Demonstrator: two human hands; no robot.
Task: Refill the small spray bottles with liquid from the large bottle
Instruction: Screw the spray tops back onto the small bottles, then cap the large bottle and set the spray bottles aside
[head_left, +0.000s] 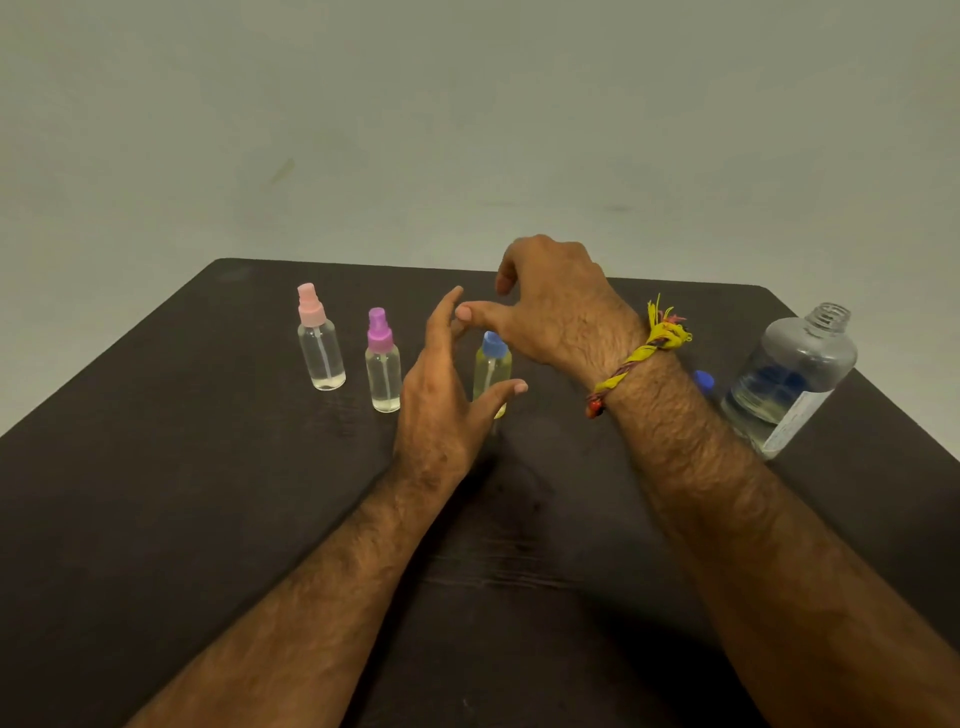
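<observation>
Reaching with both hands, left hand (441, 384) spread wide, right hand (550, 306) loosely curled, holding nothing, around blue-capped bottle (492, 371) beside purple bottle (383, 364). Risking to knock it over by careless fingers; also uncapped large bottle (792, 376) near right forearm, maybe spilling.

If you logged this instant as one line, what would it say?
left hand open beside blue-capped spray bottle | right hand open above it | large bottle uncapped, at right | pink-capped and purple-capped bottles untouched
</observation>
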